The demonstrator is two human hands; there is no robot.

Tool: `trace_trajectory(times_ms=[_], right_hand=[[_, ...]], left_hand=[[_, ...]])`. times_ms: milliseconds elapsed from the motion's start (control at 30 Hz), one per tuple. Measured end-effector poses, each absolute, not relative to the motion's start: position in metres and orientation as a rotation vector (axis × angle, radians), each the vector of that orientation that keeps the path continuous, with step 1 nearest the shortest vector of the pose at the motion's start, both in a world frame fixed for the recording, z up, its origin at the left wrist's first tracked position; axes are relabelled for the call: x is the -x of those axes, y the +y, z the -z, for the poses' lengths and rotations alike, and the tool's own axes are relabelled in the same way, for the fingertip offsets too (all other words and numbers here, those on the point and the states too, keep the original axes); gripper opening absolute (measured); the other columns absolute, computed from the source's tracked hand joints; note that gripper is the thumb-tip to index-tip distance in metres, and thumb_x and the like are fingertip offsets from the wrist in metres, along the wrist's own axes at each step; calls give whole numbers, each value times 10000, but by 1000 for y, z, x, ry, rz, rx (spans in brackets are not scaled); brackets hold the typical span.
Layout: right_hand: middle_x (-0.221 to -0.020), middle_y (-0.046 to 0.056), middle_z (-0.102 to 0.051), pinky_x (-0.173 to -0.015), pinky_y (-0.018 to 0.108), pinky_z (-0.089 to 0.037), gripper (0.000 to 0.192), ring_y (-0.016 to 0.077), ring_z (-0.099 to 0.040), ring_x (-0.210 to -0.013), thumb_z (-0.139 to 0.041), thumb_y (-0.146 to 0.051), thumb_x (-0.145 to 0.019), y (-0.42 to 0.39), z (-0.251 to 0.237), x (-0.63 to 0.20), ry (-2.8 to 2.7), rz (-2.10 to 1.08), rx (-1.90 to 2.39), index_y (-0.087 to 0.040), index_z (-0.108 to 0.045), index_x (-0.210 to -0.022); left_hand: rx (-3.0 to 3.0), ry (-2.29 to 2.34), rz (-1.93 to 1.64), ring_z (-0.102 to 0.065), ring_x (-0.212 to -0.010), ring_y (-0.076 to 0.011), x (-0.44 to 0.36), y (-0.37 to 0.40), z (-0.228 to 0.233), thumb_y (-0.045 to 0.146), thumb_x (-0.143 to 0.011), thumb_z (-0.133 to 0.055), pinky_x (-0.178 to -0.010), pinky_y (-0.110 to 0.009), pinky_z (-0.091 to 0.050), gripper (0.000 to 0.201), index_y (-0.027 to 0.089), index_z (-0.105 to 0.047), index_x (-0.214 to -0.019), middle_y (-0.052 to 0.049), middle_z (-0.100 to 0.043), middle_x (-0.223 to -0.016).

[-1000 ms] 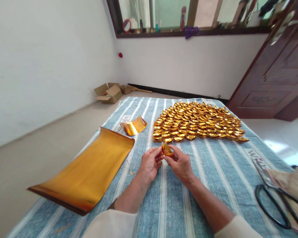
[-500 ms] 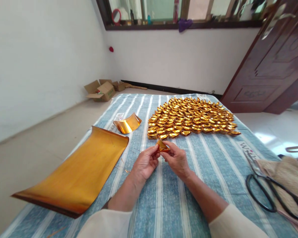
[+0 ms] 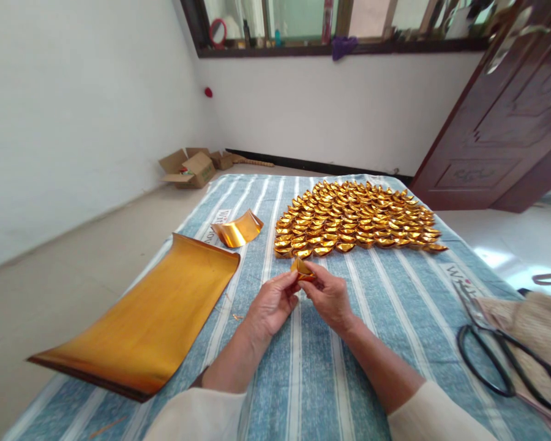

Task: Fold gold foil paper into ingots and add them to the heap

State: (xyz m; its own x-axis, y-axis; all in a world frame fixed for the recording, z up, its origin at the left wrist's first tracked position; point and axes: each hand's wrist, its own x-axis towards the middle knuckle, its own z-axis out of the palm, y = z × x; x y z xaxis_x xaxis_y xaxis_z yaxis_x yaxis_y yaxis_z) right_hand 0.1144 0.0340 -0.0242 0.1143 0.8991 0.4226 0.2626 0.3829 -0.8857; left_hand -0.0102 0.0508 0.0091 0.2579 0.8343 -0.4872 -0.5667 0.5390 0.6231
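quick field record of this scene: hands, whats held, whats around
left hand: pinches the small gold foil piece
right hand: pinches the same piece from the other side
small gold foil piece: folded, held above the striped cloth
folded gold pieces: packed rows beyond the hands
gold sheets: left, edges curled
scissors: right, black handles

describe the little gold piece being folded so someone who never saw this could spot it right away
Start at the blue striped cloth and find the big patch of folded gold ingots laid in rows. Just in front of its near left corner, the left hand and right hand pinch one small folded gold paper piece. It alone is lifted off the cloth, between fingers.
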Motion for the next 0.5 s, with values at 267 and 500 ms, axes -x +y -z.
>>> trace_trajectory(times_ms=[267,500], right_hand=[[-636,-16,-663,-568,236,-503,272,124,-588,-521,-599,-249,-851,33,22,-123,-1591,-442,1101,-189,-662,-1108],[-762,12,-716,-568,235,-504,208,117,-605,-533,-554,-231,-886,34,20,-129,-1629,-422,1047,-216,-696,-1037]], left_hand=[[-314,951,-991,-597,-488,-65,19,61,-8,62,-865,-585,-435,-137,-425,152,98,-694,-766,-25,-695,-642],[-304,1002,-958,-588,-467,-69,22,60,-14,63,-856,-597,-429,-144,-424,150,96,-685,-739,-28,-689,-622]])
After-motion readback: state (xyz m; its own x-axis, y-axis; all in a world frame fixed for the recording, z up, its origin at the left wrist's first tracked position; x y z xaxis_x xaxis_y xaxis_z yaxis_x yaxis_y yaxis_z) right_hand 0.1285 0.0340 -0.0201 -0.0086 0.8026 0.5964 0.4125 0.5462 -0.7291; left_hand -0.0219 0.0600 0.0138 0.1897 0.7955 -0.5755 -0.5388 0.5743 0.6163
